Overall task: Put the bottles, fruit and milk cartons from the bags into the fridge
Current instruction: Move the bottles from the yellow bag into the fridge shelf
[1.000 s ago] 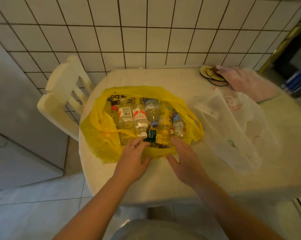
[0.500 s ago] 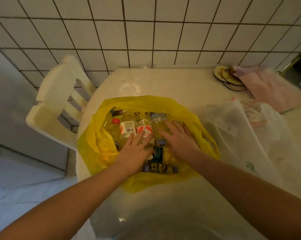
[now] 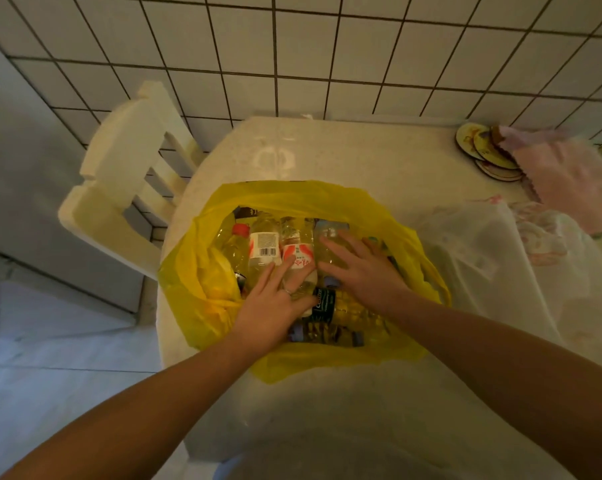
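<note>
The left hand [image 3: 271, 308] and right hand [image 3: 367, 273] rest, fingers [image 3: 281, 269] spread flat, on bottles [image 3: 263, 244] in the yellow bag [image 3: 292, 196].

A home kitchen or dining corner: a wall of white square tiles [image 3: 361, 46] behind a pale speckled table [image 3: 344, 157], 1 white wooden slatted chair [image 3: 126, 161], round patterned coasters [image 3: 483, 150] and a pink cloth [image 3: 562, 174].
</note>
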`<state>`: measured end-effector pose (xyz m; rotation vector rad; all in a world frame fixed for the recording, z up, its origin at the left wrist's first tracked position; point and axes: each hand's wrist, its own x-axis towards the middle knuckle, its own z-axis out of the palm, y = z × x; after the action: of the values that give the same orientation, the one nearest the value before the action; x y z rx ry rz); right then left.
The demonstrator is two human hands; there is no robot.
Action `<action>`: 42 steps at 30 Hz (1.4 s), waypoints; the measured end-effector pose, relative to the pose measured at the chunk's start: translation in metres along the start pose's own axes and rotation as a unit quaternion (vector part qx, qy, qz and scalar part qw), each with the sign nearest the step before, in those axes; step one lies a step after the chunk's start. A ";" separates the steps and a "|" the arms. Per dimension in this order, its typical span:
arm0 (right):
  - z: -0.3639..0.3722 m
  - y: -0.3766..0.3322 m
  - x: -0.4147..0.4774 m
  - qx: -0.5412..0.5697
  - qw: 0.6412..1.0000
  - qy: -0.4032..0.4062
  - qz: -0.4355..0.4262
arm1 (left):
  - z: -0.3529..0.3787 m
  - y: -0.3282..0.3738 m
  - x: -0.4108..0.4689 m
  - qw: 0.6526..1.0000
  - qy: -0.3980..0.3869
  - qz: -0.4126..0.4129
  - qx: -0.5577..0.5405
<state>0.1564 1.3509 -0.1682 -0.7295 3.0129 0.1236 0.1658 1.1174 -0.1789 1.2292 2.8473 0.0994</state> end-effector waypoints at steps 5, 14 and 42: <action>-0.011 0.003 -0.007 0.013 0.997 0.081 -0.011 | -0.004 -0.006 -0.004 0.991 0.063 0.003 -0.116; -0.061 0.005 0.002 0.165 0.946 0.254 0.121 | -0.056 -0.011 0.019 0.883 0.217 -0.113 -0.400; -0.146 -0.100 -0.111 0.668 0.694 0.250 0.097 | -0.139 0.112 -0.109 0.660 0.439 -0.352 -0.497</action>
<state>0.2978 1.3004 -0.0235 -0.2184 2.4057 -2.2379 0.3131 1.1084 -0.0306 -0.3046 2.6323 2.2982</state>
